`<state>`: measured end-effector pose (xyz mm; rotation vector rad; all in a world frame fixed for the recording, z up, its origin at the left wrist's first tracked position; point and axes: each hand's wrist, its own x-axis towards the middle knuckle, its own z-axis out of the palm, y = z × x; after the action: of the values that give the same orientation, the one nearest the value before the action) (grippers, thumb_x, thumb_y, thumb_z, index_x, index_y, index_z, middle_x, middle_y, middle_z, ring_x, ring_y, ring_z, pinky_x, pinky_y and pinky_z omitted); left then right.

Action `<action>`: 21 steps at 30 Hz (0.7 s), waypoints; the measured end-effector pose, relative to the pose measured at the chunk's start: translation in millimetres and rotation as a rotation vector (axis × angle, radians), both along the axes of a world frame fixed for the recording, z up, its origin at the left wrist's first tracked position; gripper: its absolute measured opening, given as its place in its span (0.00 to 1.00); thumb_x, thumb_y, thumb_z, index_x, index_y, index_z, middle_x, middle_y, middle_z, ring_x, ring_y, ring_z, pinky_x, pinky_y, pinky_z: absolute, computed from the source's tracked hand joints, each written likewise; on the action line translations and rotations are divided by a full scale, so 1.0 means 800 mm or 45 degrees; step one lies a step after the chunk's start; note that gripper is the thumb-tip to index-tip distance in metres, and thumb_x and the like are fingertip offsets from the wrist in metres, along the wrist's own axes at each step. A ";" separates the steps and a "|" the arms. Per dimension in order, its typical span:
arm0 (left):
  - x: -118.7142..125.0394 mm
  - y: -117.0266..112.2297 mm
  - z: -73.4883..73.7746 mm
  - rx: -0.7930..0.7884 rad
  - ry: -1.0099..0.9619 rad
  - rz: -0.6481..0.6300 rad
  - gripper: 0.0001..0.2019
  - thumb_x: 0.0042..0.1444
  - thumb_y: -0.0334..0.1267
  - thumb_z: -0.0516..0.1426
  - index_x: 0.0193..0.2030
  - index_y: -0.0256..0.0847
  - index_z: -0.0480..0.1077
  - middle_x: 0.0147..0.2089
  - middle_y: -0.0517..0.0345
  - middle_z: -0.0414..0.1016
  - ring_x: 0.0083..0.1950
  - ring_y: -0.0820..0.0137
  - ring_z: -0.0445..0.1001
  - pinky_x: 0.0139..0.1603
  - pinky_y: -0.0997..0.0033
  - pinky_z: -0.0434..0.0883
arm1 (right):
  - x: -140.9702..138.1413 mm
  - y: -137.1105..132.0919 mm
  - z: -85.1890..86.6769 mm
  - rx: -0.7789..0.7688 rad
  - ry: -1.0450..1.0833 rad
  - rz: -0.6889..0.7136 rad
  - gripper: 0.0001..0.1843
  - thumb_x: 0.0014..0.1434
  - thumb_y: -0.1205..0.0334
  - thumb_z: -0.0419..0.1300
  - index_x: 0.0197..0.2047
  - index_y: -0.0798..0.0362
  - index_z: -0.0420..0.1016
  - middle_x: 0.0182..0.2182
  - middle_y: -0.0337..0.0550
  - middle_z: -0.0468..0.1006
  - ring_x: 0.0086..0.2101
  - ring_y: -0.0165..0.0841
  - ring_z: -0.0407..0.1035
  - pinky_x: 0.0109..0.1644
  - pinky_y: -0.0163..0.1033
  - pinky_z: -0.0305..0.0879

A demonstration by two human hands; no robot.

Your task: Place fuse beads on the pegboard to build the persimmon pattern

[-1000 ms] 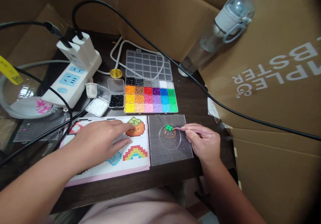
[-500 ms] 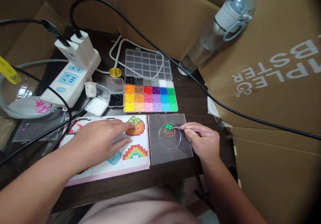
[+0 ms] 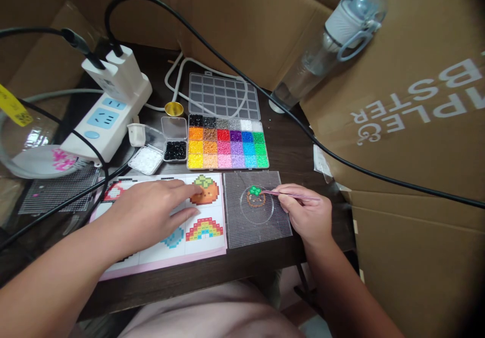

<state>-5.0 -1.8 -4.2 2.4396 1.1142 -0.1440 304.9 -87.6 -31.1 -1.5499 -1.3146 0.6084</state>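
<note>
My left hand [image 3: 155, 211] lies over a printed pattern sheet [image 3: 159, 263], fingers apart, with the index fingertip on an orange fruit picture [image 3: 208, 196] that has green leaves. A rainbow picture [image 3: 204, 230] shows below it. My right hand [image 3: 306, 214] is closed on pink tweezers [image 3: 293, 195]. Their tips reach the green beads [image 3: 255, 191] on a clear pegboard [image 3: 242, 234]. Below the green beads is an outline of orange-brown beads [image 3: 256, 205]. Whether the tips hold a bead is too small to tell.
Behind the pegboard stands an open bead box [image 3: 227, 148] sorted by colour. Small boxes of black beads [image 3: 175, 151] and white beads [image 3: 146, 160] sit left of it. A power strip [image 3: 108, 121] is at left, a water bottle [image 3: 322, 50] at back right. A black cable [image 3: 227, 65] crosses overhead.
Almost nothing differs. Both hands stay in the same places, with the tweezer tips still at the green beads.
</note>
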 end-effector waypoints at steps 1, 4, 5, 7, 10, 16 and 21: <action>0.001 0.000 0.000 0.002 0.008 -0.005 0.17 0.63 0.47 0.51 0.54 0.50 0.74 0.54 0.52 0.79 0.50 0.53 0.79 0.46 0.53 0.75 | 0.001 0.000 0.000 -0.004 0.002 0.000 0.05 0.54 0.67 0.67 0.31 0.49 0.85 0.32 0.44 0.85 0.33 0.35 0.79 0.40 0.40 0.77; 0.002 0.000 0.002 -0.002 0.021 -0.008 0.17 0.64 0.47 0.50 0.55 0.50 0.73 0.55 0.53 0.79 0.51 0.54 0.79 0.47 0.53 0.75 | 0.002 -0.002 -0.003 -0.019 0.023 -0.004 0.04 0.54 0.67 0.67 0.31 0.50 0.85 0.32 0.45 0.84 0.33 0.36 0.78 0.39 0.41 0.77; 0.002 0.000 0.002 -0.004 0.022 -0.008 0.17 0.64 0.47 0.50 0.55 0.50 0.73 0.55 0.53 0.79 0.51 0.54 0.79 0.47 0.53 0.75 | 0.003 -0.003 -0.005 -0.016 0.049 -0.009 0.04 0.54 0.67 0.67 0.31 0.50 0.85 0.32 0.45 0.84 0.34 0.36 0.78 0.38 0.41 0.76; 0.001 -0.001 0.001 -0.004 0.025 -0.008 0.17 0.64 0.47 0.50 0.55 0.50 0.73 0.55 0.53 0.79 0.51 0.54 0.79 0.48 0.53 0.75 | 0.004 -0.003 -0.007 -0.015 0.144 -0.020 0.03 0.54 0.66 0.68 0.32 0.51 0.85 0.33 0.46 0.84 0.31 0.35 0.77 0.31 0.39 0.73; -0.001 -0.001 0.000 0.002 0.023 -0.011 0.18 0.64 0.47 0.50 0.55 0.50 0.73 0.56 0.52 0.79 0.51 0.54 0.79 0.48 0.53 0.75 | 0.005 0.000 -0.006 -0.015 0.395 -0.035 0.02 0.52 0.63 0.70 0.31 0.51 0.84 0.32 0.47 0.83 0.21 0.29 0.68 0.20 0.35 0.61; 0.000 0.000 0.001 -0.013 -0.003 -0.002 0.19 0.64 0.48 0.50 0.56 0.50 0.73 0.55 0.52 0.79 0.50 0.53 0.79 0.46 0.53 0.75 | 0.021 0.019 0.006 -0.053 0.777 -0.045 0.09 0.43 0.56 0.75 0.27 0.47 0.82 0.27 0.42 0.80 0.16 0.22 0.55 0.16 0.32 0.47; -0.001 0.000 0.001 -0.017 -0.014 0.005 0.18 0.63 0.48 0.50 0.55 0.50 0.74 0.54 0.52 0.79 0.49 0.52 0.79 0.44 0.54 0.75 | 0.034 0.037 0.011 -0.128 0.870 -0.012 0.13 0.43 0.53 0.75 0.25 0.47 0.77 0.25 0.38 0.76 0.18 0.23 0.45 0.16 0.31 0.43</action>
<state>-5.7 -1.4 -3.3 2.4240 1.1095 -0.1364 332.1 -58.0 -22.2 -1.2528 -0.7624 1.0925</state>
